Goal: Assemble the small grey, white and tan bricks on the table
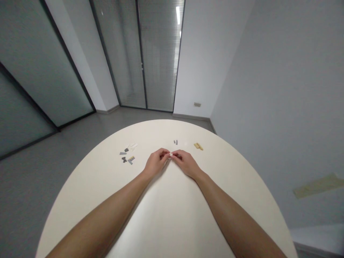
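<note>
My left hand (157, 160) and my right hand (186, 163) meet over the middle of the table, fingertips almost touching. Pinched between them is a small white toy brick (171, 154), mostly covered by thumbs and fingers, so its exact shape is hidden. Just beyond the hands lie a couple of small grey pieces (176, 142). To the right of these rests a small group of tan pieces (198, 146). On the left are loose white pieces (133, 146), a light grey piece (123, 153), dark pieces (124, 159) and grey pieces with some yellow (131, 159).
The round white table (172, 215) fills the lower view, its curved far edge beyond the loose pieces. Grey floor (32, 172) shows on the left. Glass doors (139, 53) and a pale wall (282, 107) stand around the table.
</note>
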Demonstrator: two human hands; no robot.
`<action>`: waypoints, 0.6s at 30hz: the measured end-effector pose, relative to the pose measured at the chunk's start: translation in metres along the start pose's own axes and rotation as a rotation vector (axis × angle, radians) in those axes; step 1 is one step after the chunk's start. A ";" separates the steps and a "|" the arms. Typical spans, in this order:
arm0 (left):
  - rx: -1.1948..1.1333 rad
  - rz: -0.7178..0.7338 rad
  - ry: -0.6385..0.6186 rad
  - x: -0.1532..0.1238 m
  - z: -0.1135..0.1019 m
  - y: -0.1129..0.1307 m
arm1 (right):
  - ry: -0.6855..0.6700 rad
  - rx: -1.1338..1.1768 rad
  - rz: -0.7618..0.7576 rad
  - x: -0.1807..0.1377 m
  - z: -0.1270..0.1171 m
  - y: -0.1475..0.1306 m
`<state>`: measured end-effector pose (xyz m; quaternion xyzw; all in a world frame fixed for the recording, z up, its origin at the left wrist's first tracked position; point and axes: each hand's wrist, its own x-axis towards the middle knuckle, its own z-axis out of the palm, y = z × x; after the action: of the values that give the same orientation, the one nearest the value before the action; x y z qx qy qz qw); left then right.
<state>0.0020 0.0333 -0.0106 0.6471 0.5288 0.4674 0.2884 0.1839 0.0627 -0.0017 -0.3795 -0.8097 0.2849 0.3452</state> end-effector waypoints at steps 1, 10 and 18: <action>-0.006 0.004 -0.001 0.000 0.000 0.000 | -0.001 -0.004 -0.008 0.000 0.000 0.000; 0.016 0.023 -0.005 -0.001 0.000 0.000 | -0.001 -0.029 -0.019 0.001 -0.001 -0.001; -0.005 0.006 0.004 -0.001 0.000 0.002 | 0.014 -0.016 -0.009 -0.001 0.000 0.000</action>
<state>0.0027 0.0320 -0.0087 0.6471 0.5261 0.4709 0.2877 0.1839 0.0620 -0.0020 -0.3807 -0.8112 0.2742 0.3491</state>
